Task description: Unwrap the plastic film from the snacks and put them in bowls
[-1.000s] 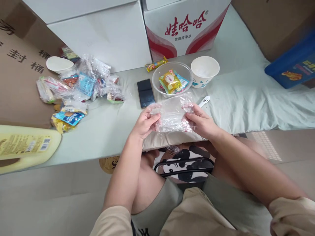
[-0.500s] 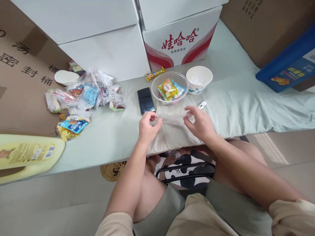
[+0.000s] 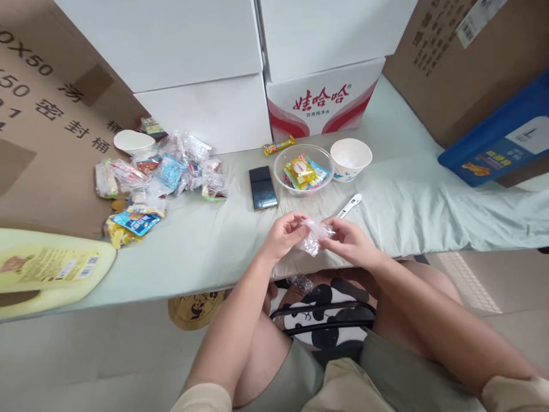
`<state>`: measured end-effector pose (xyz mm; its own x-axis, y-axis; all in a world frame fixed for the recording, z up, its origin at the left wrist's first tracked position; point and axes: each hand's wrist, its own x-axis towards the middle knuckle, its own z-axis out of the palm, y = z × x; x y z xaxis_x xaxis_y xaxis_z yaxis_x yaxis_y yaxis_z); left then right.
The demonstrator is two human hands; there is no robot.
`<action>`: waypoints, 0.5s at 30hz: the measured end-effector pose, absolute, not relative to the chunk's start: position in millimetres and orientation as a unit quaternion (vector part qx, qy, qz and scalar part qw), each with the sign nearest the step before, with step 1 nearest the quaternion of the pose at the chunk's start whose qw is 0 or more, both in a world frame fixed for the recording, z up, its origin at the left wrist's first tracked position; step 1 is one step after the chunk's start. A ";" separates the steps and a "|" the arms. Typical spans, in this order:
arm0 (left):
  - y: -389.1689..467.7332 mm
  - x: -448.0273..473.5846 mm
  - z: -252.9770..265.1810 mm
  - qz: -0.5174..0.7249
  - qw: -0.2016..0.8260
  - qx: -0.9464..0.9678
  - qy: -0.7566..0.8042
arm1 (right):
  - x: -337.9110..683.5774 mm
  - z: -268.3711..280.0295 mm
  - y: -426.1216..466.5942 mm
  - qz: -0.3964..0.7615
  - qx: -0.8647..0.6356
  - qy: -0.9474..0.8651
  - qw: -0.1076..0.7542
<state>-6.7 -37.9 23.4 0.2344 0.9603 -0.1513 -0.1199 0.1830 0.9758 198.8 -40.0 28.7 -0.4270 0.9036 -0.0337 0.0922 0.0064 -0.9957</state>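
A crumpled clear plastic bag (image 3: 314, 237) hangs between my hands above the front edge of the cloth. My left hand (image 3: 286, 233) pinches it from the left, and my right hand (image 3: 348, 240) grips its other side. Just past my right fingers lies a white utility knife (image 3: 350, 205), its lower end near them. Farther back stands a clear round bowl (image 3: 281, 182) with yellow and blue snack packets (image 3: 301, 171) in it. Right of that bowl is a white paper bowl (image 3: 352, 159) with something clear inside. A dark phone (image 3: 263, 187) lies beyond my left hand.
A pile of wrapped snacks (image 3: 169, 169) lies at the left, near a white dish (image 3: 134, 141). White cartons (image 3: 206, 114) stand along the back, a yellow stick packet (image 3: 279, 146) before them. A yellow jug (image 3: 55, 269) and a blue container (image 3: 497, 143) flank the surface.
The plastic bag, stretched flat between my hands before, is now bunched up. My hands have come closer together, and the view has shifted so the utility knife shows more fully.
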 end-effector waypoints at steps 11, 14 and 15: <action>-26.1 -27.7 20.6 0.428 0.535 0.533 0.497 | 248.3 74.1 159.3 0.096 -0.641 -0.751 0.127; -25.5 -27.5 22.1 0.426 0.530 0.541 0.495 | 235.4 59.8 194.6 0.141 -0.623 -0.759 0.126; -25.6 -27.3 23.2 0.425 0.530 0.543 0.494 | 231.1 58.2 199.5 0.136 -0.607 -0.769 0.146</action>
